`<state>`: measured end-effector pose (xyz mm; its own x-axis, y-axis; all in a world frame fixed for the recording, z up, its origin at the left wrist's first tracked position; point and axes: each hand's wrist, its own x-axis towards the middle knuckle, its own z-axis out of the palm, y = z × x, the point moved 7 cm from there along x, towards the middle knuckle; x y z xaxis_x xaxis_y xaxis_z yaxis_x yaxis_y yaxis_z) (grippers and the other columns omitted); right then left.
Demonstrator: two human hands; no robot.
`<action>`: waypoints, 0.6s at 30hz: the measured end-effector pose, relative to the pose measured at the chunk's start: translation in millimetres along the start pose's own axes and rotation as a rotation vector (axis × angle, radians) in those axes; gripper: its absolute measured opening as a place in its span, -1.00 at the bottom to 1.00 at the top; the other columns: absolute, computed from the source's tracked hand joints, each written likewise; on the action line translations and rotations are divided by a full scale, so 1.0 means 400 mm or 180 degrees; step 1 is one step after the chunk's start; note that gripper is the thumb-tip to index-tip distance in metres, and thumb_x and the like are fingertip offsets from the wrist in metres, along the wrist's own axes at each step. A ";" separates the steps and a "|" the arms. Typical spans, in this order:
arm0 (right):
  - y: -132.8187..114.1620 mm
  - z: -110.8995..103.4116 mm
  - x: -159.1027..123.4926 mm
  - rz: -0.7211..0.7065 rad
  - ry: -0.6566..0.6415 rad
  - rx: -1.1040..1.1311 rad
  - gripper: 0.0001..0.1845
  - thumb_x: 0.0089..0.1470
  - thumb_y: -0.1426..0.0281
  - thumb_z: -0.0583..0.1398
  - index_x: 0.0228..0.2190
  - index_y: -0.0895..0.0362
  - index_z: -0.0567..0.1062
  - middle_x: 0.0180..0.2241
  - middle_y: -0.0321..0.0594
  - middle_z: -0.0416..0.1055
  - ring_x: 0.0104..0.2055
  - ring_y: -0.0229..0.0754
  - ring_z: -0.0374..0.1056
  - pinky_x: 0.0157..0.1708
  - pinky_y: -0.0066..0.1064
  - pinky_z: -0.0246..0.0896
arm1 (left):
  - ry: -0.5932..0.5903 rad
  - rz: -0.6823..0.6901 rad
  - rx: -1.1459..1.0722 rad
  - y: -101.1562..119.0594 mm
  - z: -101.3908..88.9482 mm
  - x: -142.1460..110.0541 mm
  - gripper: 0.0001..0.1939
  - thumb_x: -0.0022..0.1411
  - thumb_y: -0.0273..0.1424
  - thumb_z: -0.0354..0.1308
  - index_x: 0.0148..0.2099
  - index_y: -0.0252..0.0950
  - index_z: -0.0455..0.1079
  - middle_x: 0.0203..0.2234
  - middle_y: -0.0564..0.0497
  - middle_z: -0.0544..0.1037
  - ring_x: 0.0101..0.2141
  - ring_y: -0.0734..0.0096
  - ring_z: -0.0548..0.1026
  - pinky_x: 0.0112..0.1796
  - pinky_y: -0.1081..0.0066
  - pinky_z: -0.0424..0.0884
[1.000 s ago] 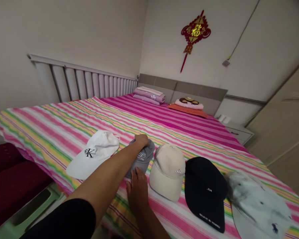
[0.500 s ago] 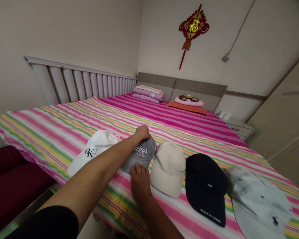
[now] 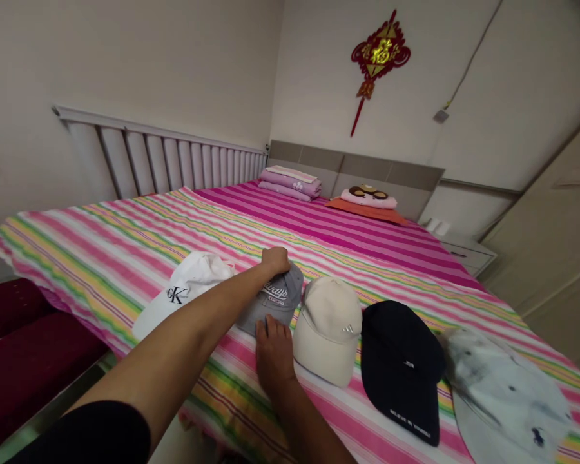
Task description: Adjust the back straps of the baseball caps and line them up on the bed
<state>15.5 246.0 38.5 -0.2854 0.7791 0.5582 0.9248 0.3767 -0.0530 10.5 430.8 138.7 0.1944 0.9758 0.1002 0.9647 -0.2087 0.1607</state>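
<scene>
A grey baseball cap (image 3: pixel 281 298) with white lettering lies on the striped bedspread (image 3: pixel 140 225). My left hand (image 3: pixel 276 260), reached across from the left, is closed on the back of its crown. Lower down, my right hand (image 3: pixel 274 348) has its fingers bent over the front edge of the brim; the thumb is partly hidden. My left forearm covers part of the grey cap and of the white cap (image 3: pixel 200 277) to its left. Just right of the grey cap rests a beige cap (image 3: pixel 329 328), its brim facing me.
A black cap (image 3: pixel 400 367) and a pale blue-white cap (image 3: pixel 507 393) continue the row rightward. Folded purple bedding (image 3: pixel 290 183) and a pink pillow (image 3: pixel 367 201) lie by the headboard (image 3: pixel 314 160). A radiator (image 3: pixel 174 154) lines the left wall; dark red seats (image 3: pixel 24 361) stand at left.
The grey cap's brim has swung left and its lettering shows more fully. Both hands have stayed at the cap. The other caps lie as before; the view has shifted slightly.
</scene>
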 end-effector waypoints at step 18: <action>-0.042 -0.093 -0.090 -0.0306 0.0388 0.0152 -0.64 -0.03 0.54 0.05 -0.12 0.25 0.32 -0.10 0.09 0.35 -0.07 0.02 0.24 -0.11 -0.05 0.17 | 0.0649 -0.0252 -0.0593 -0.110 -0.133 -0.063 -0.76 0.01 -0.34 -0.02 -0.32 -0.27 0.43 -0.37 -0.01 0.52 -0.30 0.35 0.43 -0.29 0.45 0.26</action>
<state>19.3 193.1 49.9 -0.3366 0.6727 0.6589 0.8809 0.4723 -0.0322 -46.1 412.1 181.2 0.0619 0.9601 0.2727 0.9225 -0.1593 0.3517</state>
